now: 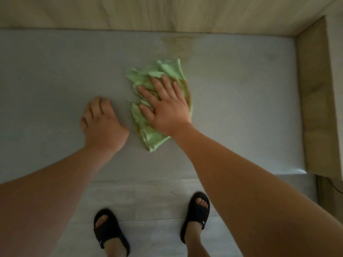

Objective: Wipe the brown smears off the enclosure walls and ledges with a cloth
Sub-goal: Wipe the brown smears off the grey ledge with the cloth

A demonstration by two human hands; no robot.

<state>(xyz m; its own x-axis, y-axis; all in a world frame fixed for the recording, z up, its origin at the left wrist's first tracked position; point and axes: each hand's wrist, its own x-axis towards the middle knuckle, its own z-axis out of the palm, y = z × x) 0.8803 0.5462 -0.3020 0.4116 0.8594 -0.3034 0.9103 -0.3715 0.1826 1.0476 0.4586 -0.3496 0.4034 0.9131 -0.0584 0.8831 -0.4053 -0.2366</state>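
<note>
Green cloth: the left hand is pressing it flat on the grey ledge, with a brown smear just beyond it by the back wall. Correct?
Wrong hand: the head view shows the right hand pressing the green cloth flat on the grey ledge; the left hand rests bare beside it. The brown smear does lie just beyond it by the back wall.
</note>
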